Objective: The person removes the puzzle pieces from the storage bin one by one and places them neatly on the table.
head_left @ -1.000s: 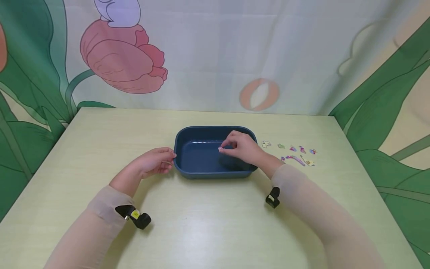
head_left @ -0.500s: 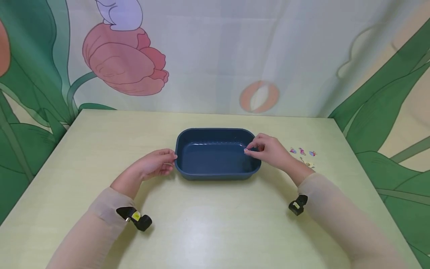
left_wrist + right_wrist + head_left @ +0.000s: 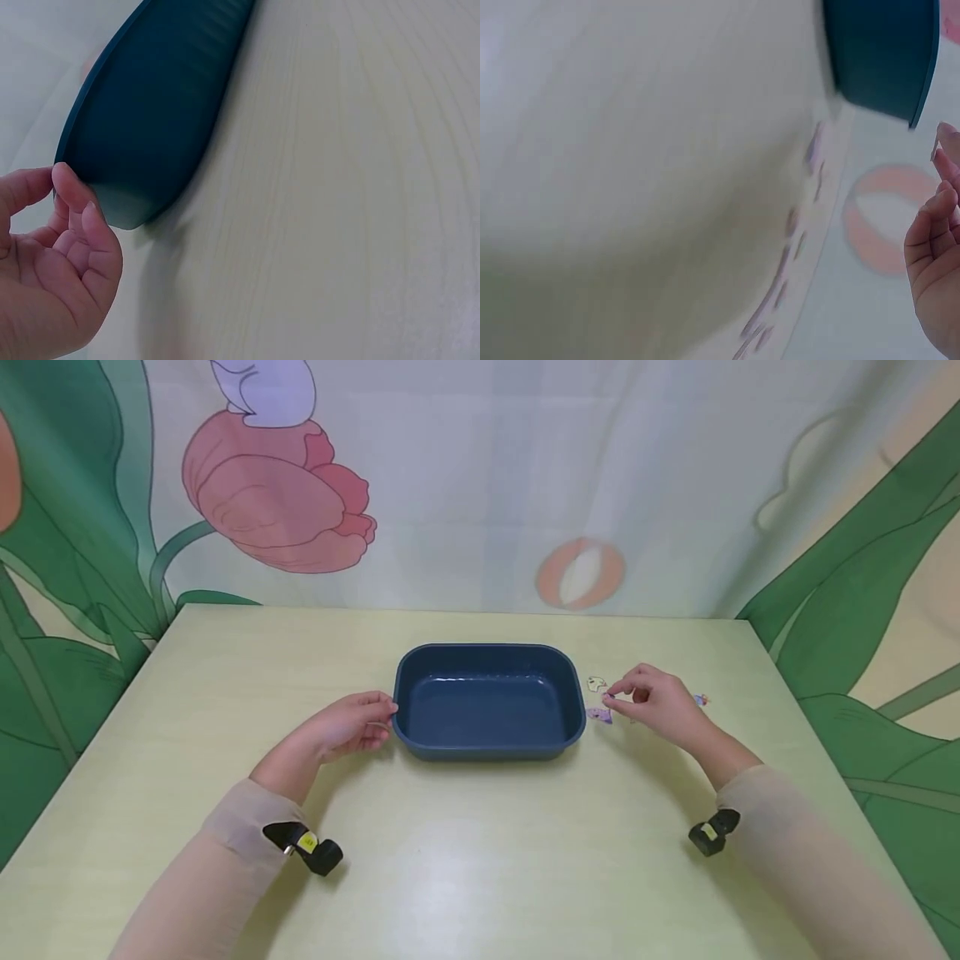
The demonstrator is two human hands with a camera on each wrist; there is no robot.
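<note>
A dark blue rectangular tray (image 3: 487, 714) sits on the table, its inside bare. My left hand (image 3: 352, 725) pinches the tray's left rim between thumb and forefinger, which the left wrist view shows at the tray's corner (image 3: 124, 206). To the right of the tray, my right hand (image 3: 660, 706) pinches a small flat cut-out piece (image 3: 934, 146), like a sticker, seen edge-on in the right wrist view. Below and around that hand lie a purple cut-out (image 3: 600, 715), a white one (image 3: 596, 684) and a colourful one (image 3: 701, 700). The hand hides others in the head view.
Several small cut-outs, such as a long purple strip (image 3: 769, 292), lie in a loose group on the pale wooden table (image 3: 465, 843). Behind the table hangs a printed curtain (image 3: 465, 485) with flowers and leaves. A black camera (image 3: 712, 832) is strapped to the right sleeve.
My right hand has moved right, from over the tray to above the cut-outs, fingertips still pinched. The left hand stays on the tray's rim, and the tray has hardly moved.
</note>
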